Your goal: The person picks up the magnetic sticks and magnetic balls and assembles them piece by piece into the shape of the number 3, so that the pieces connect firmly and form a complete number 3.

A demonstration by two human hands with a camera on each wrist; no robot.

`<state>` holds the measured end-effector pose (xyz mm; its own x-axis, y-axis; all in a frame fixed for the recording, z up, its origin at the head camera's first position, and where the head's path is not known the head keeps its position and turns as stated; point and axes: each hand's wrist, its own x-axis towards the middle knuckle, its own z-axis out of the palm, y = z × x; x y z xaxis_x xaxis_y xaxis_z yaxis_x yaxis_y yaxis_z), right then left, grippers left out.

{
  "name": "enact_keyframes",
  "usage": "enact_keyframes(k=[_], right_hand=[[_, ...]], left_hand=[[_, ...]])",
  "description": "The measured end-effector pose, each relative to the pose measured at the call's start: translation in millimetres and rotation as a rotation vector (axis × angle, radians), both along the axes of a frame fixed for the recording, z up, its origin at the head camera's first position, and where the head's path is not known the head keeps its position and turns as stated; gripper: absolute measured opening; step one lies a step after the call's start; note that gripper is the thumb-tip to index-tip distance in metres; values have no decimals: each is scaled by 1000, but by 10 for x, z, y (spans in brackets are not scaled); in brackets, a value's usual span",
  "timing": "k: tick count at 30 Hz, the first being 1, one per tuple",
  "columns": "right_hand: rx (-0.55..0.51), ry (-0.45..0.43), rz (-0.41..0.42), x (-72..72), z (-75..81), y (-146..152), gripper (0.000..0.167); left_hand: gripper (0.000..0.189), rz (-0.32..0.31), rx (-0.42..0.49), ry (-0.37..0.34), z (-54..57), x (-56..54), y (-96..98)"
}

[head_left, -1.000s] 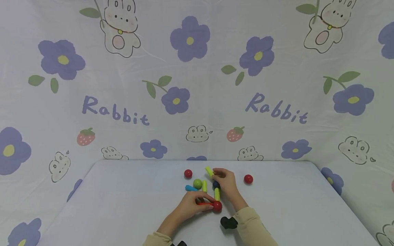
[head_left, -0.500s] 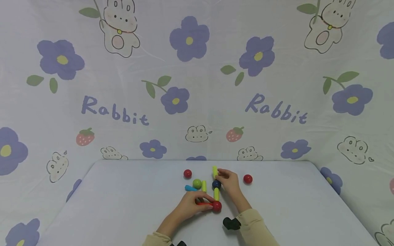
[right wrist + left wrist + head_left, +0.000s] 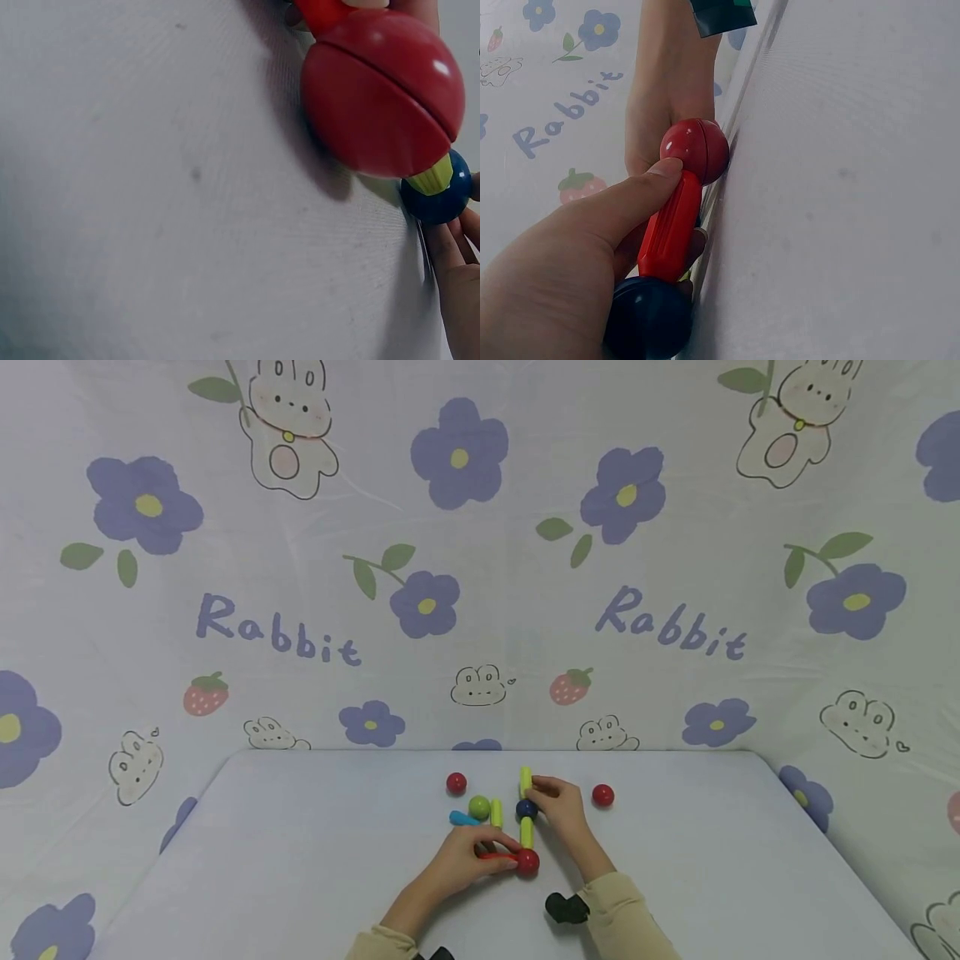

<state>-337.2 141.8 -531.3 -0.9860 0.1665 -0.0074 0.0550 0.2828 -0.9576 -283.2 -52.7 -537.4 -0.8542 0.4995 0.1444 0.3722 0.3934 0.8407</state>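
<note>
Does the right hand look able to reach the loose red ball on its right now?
Probably yes, after letting go: the right hand pinches a yellow-green rod, but only bare table shows between it and the red ball.

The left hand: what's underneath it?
A red rod, pinched by the left hand, with a red ball at one end and a dark blue ball at the other. The hand covers part of that ball; anything fully beneath is hidden.

Bare left hand (image 3: 462,862), bare right hand (image 3: 561,803), and look: cream left sleeve (image 3: 382,945), matching right sleeve (image 3: 632,920) softly creased, rounded black gadget (image 3: 566,908) by that one, another black piece (image 3: 438,954) showing beside the left!
</note>
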Motion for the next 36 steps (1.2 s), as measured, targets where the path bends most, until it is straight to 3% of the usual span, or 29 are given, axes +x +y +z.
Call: enact_keyframes(k=[12,30,36], right_hand=[[2,-31,-16,34,14,-16,35],[29,58,-24,39,-67,-12,39],[33,100,-5,42,-93,-1,38]], left_hand=[[20,-3,0,5,-26,-15,3],[21,-6,-2,7,-26,-10,-2],[32,-2,0,61,9,-5,15]])
